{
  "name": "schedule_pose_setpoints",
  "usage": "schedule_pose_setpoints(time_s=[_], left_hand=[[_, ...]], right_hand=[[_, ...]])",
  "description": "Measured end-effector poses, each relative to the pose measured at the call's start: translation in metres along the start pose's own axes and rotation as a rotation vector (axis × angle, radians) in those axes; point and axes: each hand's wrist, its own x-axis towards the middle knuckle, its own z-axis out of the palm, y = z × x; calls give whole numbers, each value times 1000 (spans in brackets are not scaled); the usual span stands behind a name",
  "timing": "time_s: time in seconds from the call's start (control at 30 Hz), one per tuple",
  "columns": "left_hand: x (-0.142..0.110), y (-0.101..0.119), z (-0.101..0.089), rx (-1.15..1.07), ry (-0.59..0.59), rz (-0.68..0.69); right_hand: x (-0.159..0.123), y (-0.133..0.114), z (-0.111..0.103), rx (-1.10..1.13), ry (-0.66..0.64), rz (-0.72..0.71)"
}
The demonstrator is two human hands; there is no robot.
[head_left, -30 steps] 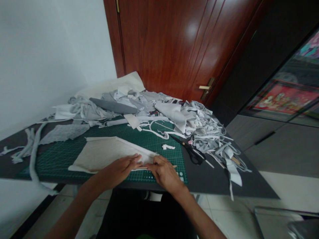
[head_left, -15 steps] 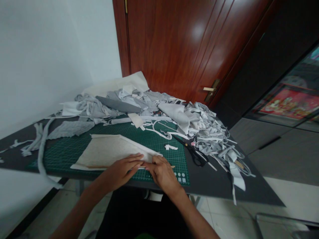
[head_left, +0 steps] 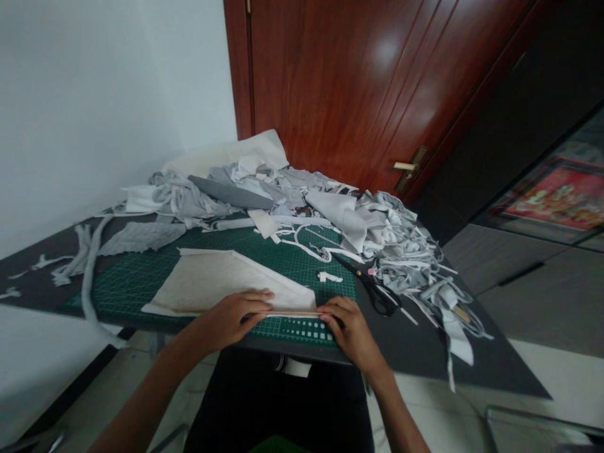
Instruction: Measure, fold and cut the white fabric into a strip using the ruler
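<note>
A cream piece of fabric [head_left: 202, 277] lies on a green cutting mat [head_left: 283, 251], its upper right edge folded over. Along its near edge runs a thin brown stick [head_left: 295, 313], partly covered by my hands and the cloth. My left hand [head_left: 238, 318] presses that edge near the middle, fingers on top of the cloth and thumb on the near side. At the right end, my right hand [head_left: 346, 324] pinches the corner and the stick's end between thumb and fingers. How far the edge wraps the stick I cannot tell.
Black scissors [head_left: 375, 292] lie right of the mat. Heaps of grey and white cloth scraps [head_left: 396, 245] line the back and right of the dark table [head_left: 387, 340]. A long grey strip [head_left: 89, 283] hangs over the front left edge. A wooden door [head_left: 330, 94] stands behind.
My right hand has slid right along the near edge to the fabric's corner, away from my left hand. My left hand stays about where it was. The camera view has shifted slightly.
</note>
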Motion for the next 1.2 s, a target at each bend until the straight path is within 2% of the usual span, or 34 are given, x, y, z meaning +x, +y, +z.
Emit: schedule_pose_setpoints(time_s=[0.17, 0.4, 0.7, 1.2], left_hand=[[3, 5, 1, 2, -12, -28], [1, 2, 2, 5, -30, -19], [1, -1, 1, -20, -5, 21], [8, 1, -5, -5, -33, 56]], right_hand=[[-4, 4, -1, 12, 46, 44], [2, -6, 9, -109, 40, -1], [6, -15, 22, -100, 67, -28], [3, -16, 22, -113, 67, -28]])
